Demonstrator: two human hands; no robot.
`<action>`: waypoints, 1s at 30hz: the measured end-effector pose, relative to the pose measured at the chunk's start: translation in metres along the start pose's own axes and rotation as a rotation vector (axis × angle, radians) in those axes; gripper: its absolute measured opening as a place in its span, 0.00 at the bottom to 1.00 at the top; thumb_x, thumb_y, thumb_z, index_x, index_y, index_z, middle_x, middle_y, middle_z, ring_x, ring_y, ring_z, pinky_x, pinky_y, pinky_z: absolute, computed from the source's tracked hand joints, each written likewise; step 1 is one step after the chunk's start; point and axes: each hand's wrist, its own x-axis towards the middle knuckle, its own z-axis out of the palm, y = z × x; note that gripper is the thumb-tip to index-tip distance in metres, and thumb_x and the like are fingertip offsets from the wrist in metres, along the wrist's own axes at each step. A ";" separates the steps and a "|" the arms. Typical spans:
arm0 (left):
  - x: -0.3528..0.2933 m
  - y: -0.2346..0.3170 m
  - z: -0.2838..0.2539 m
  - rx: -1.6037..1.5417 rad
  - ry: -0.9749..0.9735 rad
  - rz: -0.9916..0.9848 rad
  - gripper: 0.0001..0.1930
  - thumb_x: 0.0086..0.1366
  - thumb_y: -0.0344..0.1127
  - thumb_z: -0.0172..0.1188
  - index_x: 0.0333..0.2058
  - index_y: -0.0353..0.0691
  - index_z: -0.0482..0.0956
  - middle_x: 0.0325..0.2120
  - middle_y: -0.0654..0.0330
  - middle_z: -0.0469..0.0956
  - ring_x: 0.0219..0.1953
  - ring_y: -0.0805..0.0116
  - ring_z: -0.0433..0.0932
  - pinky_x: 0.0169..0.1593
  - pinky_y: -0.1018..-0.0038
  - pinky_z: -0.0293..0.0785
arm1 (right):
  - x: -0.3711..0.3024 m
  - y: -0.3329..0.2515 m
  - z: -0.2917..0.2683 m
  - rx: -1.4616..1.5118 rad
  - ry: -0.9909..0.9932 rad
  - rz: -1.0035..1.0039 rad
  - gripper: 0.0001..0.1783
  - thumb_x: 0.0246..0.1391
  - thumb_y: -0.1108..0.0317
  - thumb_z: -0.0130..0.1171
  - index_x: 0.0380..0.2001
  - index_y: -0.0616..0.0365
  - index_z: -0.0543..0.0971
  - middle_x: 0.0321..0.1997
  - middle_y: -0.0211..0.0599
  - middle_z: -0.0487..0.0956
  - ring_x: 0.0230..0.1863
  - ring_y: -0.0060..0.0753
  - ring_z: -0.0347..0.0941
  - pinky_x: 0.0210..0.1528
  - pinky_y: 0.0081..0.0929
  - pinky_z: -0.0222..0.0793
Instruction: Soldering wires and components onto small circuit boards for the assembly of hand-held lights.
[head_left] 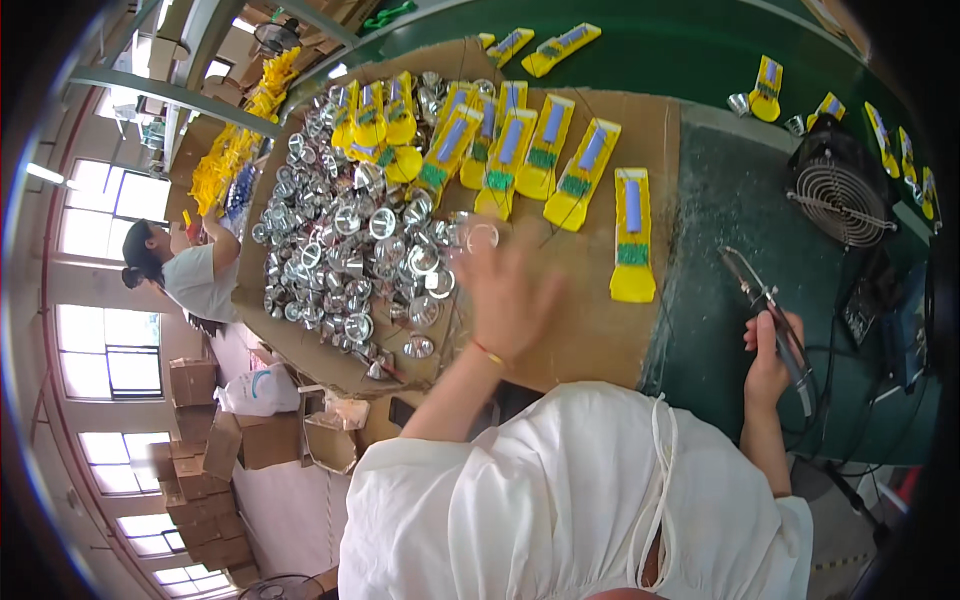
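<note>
My left hand (pixel 512 300) is blurred by motion over the cardboard sheet, at the right side of a heap of shiny silver reflector cups (pixel 350 250). Its fingers look spread, and one cup (pixel 482 238) lies by the fingertips; whether they touch it is unclear. A soldering iron (pixel 780 335) is gripped in my right hand (pixel 768 365), its metal tip pointing up and left. Between my hands lies a yellow flashlight-shaped housing (pixel 632 240) with a blue-violet cylinder and a green circuit board. Several similar yellow housings (pixel 505 160) with thin dark wires lie beyond my left hand.
A black fan with a round wire guard (pixel 840 200) stands on the green table (pixel 710 310) at the right, near dark cables. More yellow housings (pixel 768 90) lie at the far side. Another person (pixel 195 265) works at the left by piled yellow parts (pixel 225 165). Cardboard boxes (pixel 205 500) stand behind.
</note>
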 end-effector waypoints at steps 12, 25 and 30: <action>-0.029 -0.047 -0.008 0.008 0.163 -0.046 0.26 0.47 0.43 0.65 0.46 0.46 0.69 0.49 0.55 0.63 0.54 0.54 0.59 0.53 0.60 0.50 | -0.012 -0.005 0.001 -0.069 -0.054 -0.095 0.11 0.53 0.69 0.55 0.36 0.66 0.71 0.24 0.37 0.75 0.22 0.18 0.69 0.24 0.13 0.64; -0.006 -0.017 0.008 -0.008 -0.074 0.234 0.09 0.48 0.36 0.58 0.29 0.41 0.75 0.30 0.62 0.74 0.35 0.64 0.72 0.45 0.62 0.60 | -0.020 -0.015 0.004 -0.049 -0.070 -0.054 0.11 0.52 0.70 0.55 0.35 0.66 0.71 0.23 0.38 0.75 0.21 0.19 0.68 0.23 0.13 0.64; -0.022 -0.006 0.018 -0.242 -0.039 0.232 0.10 0.47 0.29 0.59 0.32 0.40 0.76 0.29 0.63 0.75 0.33 0.65 0.72 0.44 0.66 0.61 | -0.022 -0.022 0.012 -0.004 -0.091 0.002 0.11 0.51 0.70 0.56 0.35 0.66 0.71 0.23 0.39 0.75 0.21 0.19 0.68 0.23 0.14 0.64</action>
